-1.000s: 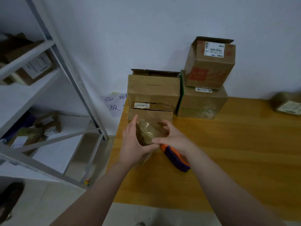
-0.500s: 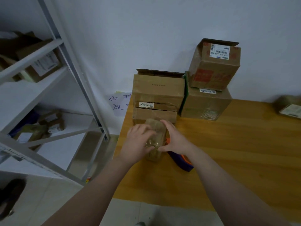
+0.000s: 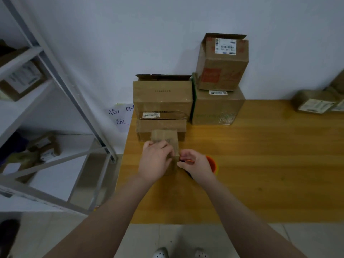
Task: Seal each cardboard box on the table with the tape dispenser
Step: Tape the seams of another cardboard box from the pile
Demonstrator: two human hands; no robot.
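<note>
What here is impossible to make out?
Head view only:
The tape dispenser: mostly hidden by the right hand gripping it.
The small box's near side: covered by the left hand.
Shipping label on the top box: print too small.
Parcels at right: cut off by the frame edge.

This is a parcel storeroom or packing room. A grey metal shelving rack on the left carries brown labelled cartons. On a plain wooden table, brown cardboard boxes with printed shipping labels are stacked along the far edge against a bare white wall. A handwritten paper note hangs by the table's far left corner, and more labelled parcels lie at the far right edge.
</note>
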